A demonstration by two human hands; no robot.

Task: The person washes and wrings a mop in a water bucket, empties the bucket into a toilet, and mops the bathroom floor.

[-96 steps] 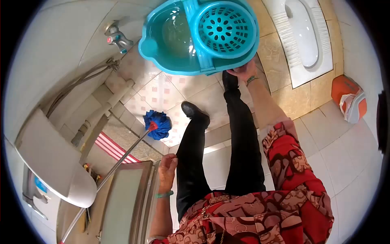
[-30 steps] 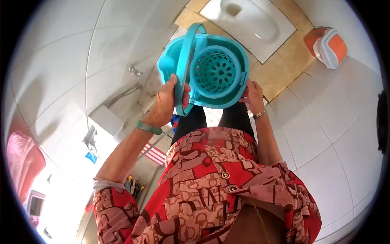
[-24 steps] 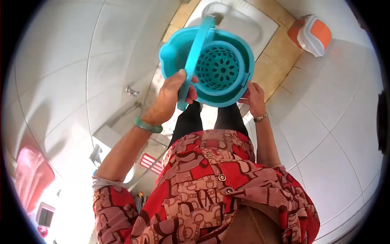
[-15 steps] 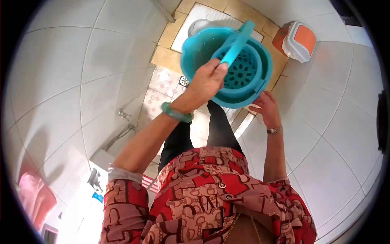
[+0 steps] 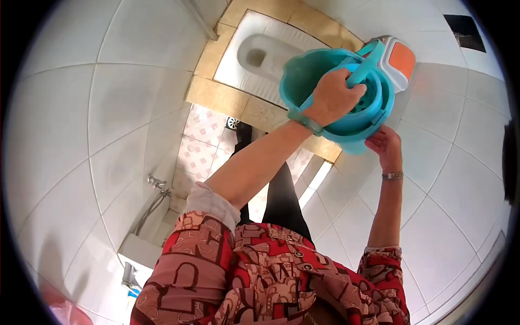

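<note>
A turquoise mop bucket (image 5: 302,75) with a perforated wringer basket (image 5: 372,103) hangs tilted in front of me, its inside turned up towards my view. My left hand (image 5: 337,98), a green bangle on its wrist, is closed around the bucket's carrying handle (image 5: 367,66). At the bucket's lower right side, my right hand (image 5: 387,147) has its bent fingers against the outer wall. Part of those fingers is hidden behind the bucket. The left forearm reaches across in front of my legs.
Beyond the bucket lies a white squat toilet (image 5: 238,59) bordered by tan tiles (image 5: 216,97). An orange and white bin (image 5: 400,62) stands close behind the bucket. A floor drain (image 5: 232,123) is near my foot, and a wall tap (image 5: 157,182) sits at left.
The bucket has moved right, with both hands moving along with it. More of the squat toilet now shows, and the bucket covers part of the bin. The left hand keeps its hold on the handle.
</note>
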